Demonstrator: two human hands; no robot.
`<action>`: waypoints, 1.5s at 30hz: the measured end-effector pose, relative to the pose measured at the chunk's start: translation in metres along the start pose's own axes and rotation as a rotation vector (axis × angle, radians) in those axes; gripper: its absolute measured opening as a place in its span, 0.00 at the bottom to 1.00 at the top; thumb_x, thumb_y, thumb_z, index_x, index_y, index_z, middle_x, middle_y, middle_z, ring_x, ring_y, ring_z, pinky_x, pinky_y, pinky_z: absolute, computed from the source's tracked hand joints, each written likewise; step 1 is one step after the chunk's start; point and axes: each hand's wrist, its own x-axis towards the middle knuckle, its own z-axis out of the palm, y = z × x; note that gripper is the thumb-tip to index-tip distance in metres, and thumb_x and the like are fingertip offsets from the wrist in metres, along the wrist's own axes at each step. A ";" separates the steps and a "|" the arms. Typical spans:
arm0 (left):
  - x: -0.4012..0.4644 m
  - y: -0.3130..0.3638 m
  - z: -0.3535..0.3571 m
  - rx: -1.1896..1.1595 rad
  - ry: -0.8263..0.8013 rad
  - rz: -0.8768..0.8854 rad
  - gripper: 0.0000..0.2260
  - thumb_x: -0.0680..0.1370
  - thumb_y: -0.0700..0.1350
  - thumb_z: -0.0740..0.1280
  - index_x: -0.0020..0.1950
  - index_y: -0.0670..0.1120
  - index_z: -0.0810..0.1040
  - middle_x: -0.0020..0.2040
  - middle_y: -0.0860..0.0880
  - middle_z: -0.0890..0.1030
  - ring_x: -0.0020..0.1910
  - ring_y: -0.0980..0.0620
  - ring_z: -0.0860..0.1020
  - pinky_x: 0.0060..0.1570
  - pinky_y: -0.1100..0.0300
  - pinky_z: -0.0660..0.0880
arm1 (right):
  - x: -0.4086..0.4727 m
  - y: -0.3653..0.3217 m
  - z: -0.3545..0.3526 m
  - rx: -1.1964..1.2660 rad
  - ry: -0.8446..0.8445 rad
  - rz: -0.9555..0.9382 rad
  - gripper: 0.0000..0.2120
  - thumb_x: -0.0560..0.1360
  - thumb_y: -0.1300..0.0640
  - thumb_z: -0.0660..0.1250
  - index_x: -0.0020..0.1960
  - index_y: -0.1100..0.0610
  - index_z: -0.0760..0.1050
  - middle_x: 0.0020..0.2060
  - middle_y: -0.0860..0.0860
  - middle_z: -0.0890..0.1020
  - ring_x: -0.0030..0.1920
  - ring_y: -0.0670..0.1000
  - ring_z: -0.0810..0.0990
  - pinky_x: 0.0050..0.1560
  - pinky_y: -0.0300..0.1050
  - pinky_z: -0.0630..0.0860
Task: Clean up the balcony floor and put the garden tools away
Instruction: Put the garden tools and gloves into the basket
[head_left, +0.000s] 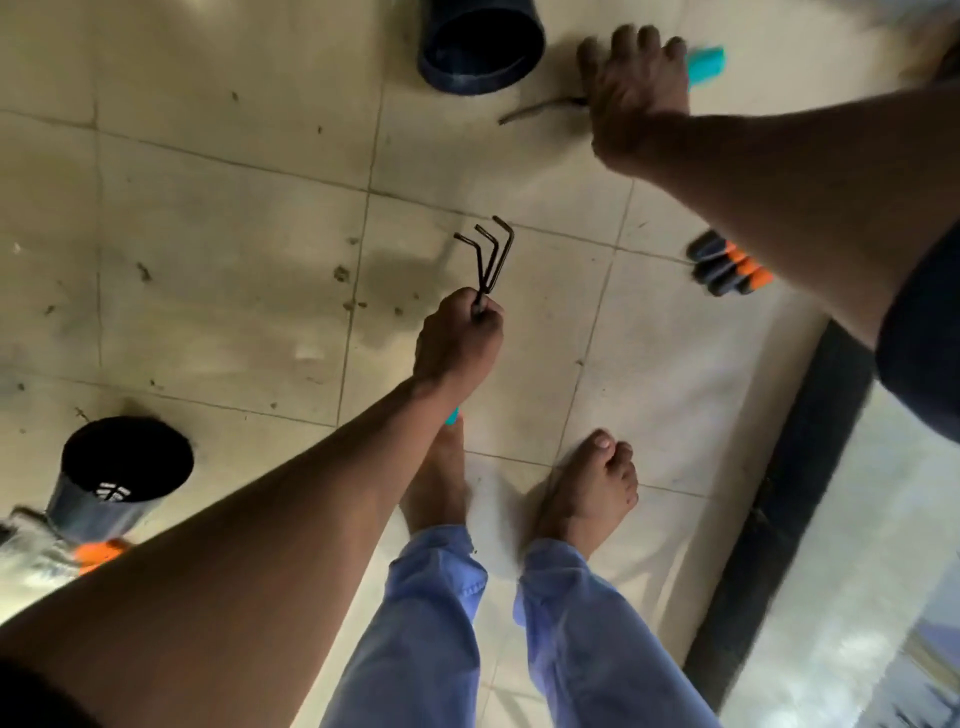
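Left hand (457, 338) fingers curled tight round hand rake (488, 260), prongs toward 12 o'clock. Right hand (636, 93) at 1 o'clock gripping teal-handled tool (704, 62), blurred. Orange-tipped tools (727, 267) on floor (208, 234) at 3 o'clock. Best keep prongs clear of bare feet (587, 488), carry both together

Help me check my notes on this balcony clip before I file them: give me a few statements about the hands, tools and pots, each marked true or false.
1. The left hand grips a three-pronged hand rake. True.
2. The right hand is empty. False: it grips a teal-handled tool.
3. The dark pot at the top lies on its side. True.
4. The person wears shoes. False: the feet are bare.
5. The floor tiles are spotless. False: bits of dirt are scattered on them.
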 end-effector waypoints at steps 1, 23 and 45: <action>-0.002 -0.005 0.000 -0.012 -0.010 -0.003 0.10 0.82 0.49 0.61 0.49 0.47 0.80 0.53 0.43 0.85 0.52 0.39 0.81 0.43 0.57 0.68 | -0.001 0.003 0.000 -0.032 0.035 0.030 0.37 0.69 0.45 0.35 0.66 0.59 0.70 0.63 0.62 0.74 0.61 0.65 0.72 0.61 0.59 0.67; -0.202 0.103 -0.044 0.098 -0.068 0.096 0.10 0.80 0.54 0.63 0.42 0.52 0.75 0.45 0.45 0.84 0.45 0.38 0.82 0.48 0.50 0.80 | -0.051 -0.107 -0.267 0.432 -0.390 -0.048 0.07 0.77 0.57 0.62 0.51 0.58 0.77 0.38 0.57 0.82 0.28 0.52 0.78 0.25 0.40 0.72; -0.397 0.048 -0.086 0.884 -0.483 0.635 0.10 0.83 0.52 0.61 0.47 0.48 0.74 0.49 0.42 0.84 0.51 0.37 0.80 0.45 0.51 0.72 | -0.348 0.085 -0.278 1.393 -0.005 0.550 0.04 0.80 0.55 0.64 0.48 0.54 0.73 0.32 0.56 0.77 0.24 0.51 0.71 0.24 0.41 0.69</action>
